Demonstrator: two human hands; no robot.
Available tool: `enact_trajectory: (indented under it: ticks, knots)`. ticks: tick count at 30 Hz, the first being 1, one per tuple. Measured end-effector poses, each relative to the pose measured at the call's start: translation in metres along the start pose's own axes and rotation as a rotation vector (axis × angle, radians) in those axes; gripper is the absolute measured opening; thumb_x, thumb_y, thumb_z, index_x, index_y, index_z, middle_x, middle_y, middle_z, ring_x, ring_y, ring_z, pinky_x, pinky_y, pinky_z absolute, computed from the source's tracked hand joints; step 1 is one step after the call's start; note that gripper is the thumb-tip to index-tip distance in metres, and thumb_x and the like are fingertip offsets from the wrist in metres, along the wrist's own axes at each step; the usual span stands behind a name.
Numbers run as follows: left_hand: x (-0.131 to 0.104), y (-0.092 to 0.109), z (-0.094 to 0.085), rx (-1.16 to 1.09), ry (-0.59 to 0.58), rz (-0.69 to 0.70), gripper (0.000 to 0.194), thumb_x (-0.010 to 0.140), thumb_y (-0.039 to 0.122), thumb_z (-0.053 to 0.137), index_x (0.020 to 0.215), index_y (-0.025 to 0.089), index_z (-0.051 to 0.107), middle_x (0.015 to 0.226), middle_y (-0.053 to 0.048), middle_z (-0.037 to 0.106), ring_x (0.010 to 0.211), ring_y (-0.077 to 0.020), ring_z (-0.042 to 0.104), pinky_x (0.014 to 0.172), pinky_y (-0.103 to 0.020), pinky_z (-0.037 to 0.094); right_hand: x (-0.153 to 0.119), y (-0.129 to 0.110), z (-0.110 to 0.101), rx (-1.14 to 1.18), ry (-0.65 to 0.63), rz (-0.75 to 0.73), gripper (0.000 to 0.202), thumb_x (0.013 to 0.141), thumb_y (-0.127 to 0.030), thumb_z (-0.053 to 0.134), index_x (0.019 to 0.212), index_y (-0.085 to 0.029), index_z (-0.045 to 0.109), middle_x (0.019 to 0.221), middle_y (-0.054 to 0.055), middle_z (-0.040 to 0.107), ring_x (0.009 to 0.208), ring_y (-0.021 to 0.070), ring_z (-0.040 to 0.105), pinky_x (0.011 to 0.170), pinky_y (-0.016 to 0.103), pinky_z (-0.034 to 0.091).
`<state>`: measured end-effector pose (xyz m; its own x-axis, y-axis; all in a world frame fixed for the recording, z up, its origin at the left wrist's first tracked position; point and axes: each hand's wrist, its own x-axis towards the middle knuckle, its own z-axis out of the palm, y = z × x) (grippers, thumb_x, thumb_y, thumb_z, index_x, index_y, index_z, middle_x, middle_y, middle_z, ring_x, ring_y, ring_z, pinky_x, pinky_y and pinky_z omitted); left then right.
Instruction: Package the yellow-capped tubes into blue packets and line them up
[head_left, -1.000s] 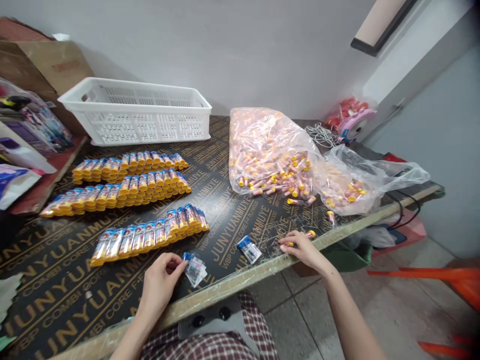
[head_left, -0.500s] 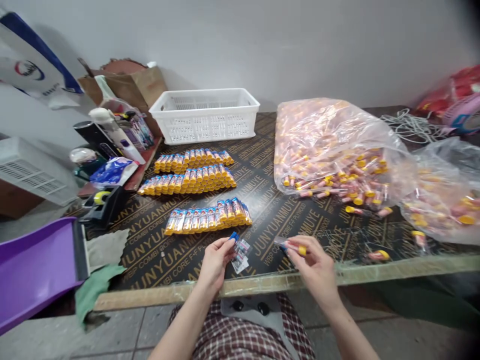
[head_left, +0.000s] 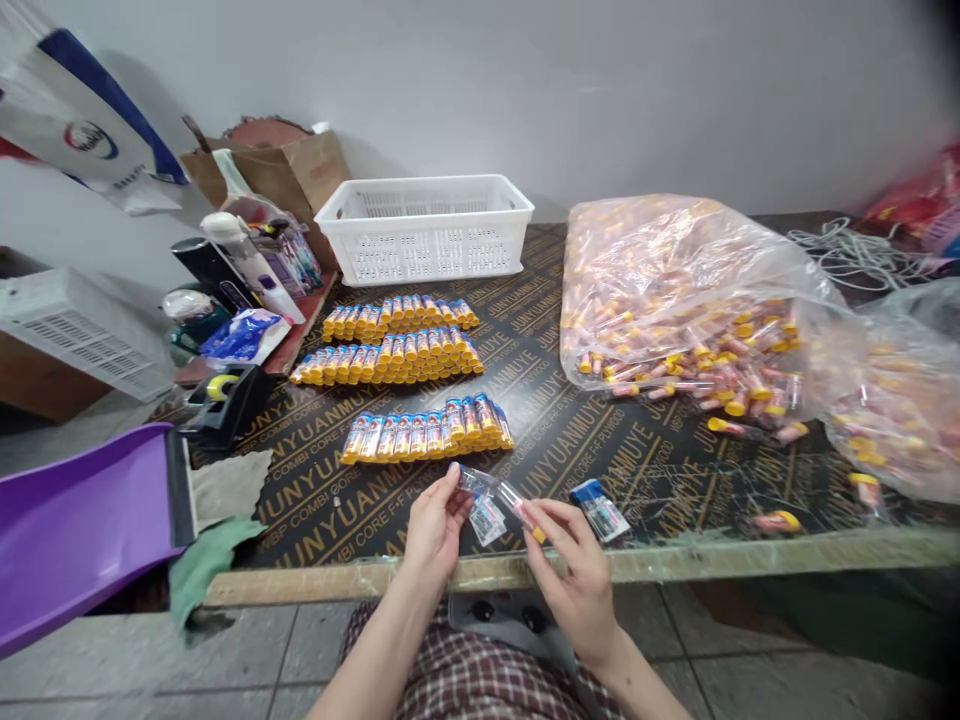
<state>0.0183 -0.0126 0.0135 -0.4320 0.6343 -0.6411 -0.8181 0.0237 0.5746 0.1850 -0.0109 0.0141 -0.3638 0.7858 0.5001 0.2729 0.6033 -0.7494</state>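
Observation:
My left hand (head_left: 437, 525) pinches a clear printed plastic sleeve (head_left: 475, 482) with a blue edge between thumb and fingers. My right hand (head_left: 574, 570) grips a small clear tube (head_left: 516, 503) with a yellow cap, its clear end pointing toward the sleeve. The two ends are close together; whether the tube is inside the sleeve I cannot tell. Below them more printed sleeve plastic (head_left: 487, 522) shows, partly behind the fingers. A blue-topped bunch of flat sleeves (head_left: 600, 510) lies on the table beside my right hand. Ahead stands a row of sleeved tubes (head_left: 427, 432) with yellow caps.
Two further rows of sleeved tubes (head_left: 390, 358) lie behind, before a white basket (head_left: 427, 250). A large clear bag (head_left: 675, 270) of tubes fills the right, with loose tubes (head_left: 778, 522) nearby. A tape dispenser (head_left: 221, 405) and purple dustpan (head_left: 90, 530) are left.
My right hand has moved left and down with the tube, bringing it close to the sleeve in my left hand. The bunch of flat sleeves beside it has come into sight. The view has shifted slightly.

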Motion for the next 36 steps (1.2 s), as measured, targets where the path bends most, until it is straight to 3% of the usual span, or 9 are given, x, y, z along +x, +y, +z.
enact_trajectory:
  ticks: [10, 16, 24, 36]
  knots:
    - [-0.005, -0.004, -0.001, 0.059, -0.152, 0.063, 0.027, 0.056, 0.022, 0.082, 0.067, 0.014, 0.058, 0.063, 0.000, 0.066, 0.056, -0.0116, 0.063, 0.061, -0.025, 0.055, -0.001, 0.007, -0.002, 0.172, -0.181, 0.123, 0.041, 0.091, -0.014, 0.040, 0.125, -0.030, 0.055, 0.117, 0.008, 0.053, 0.110, 0.0205, 0.054, 0.093, 0.037, 0.050]
    - [-0.003, -0.001, -0.002, 0.098, -0.135, 0.048, 0.024, 0.060, 0.020, 0.080, 0.067, 0.013, 0.058, 0.065, 0.000, 0.066, 0.056, -0.0105, 0.063, 0.061, -0.024, 0.055, -0.004, 0.012, -0.003, 0.173, -0.143, 0.134, 0.041, 0.090, -0.015, 0.041, 0.125, -0.031, 0.055, 0.118, 0.008, 0.053, 0.111, 0.0208, 0.054, 0.093, 0.038, 0.049]
    - [-0.002, -0.001, -0.003, 0.103, -0.138, 0.056, 0.026, 0.061, 0.023, 0.079, 0.070, 0.014, 0.056, 0.061, 0.002, 0.063, 0.053, -0.0103, 0.061, 0.058, -0.025, 0.055, -0.001, 0.007, -0.002, 0.169, -0.226, 0.099, 0.042, 0.089, -0.012, 0.042, 0.124, -0.031, 0.056, 0.117, 0.007, 0.054, 0.108, 0.0189, 0.056, 0.093, 0.035, 0.049]
    - [-0.003, 0.004, -0.001, 0.076, -0.103, 0.060, 0.030, 0.059, 0.025, 0.080, 0.065, 0.016, 0.053, 0.058, 0.002, 0.063, 0.054, -0.0110, 0.062, 0.059, -0.025, 0.055, -0.003, 0.011, 0.000, 0.084, -0.195, 0.070, 0.045, 0.089, -0.011, 0.040, 0.128, -0.031, 0.053, 0.118, 0.009, 0.053, 0.108, 0.0200, 0.056, 0.092, 0.037, 0.050]
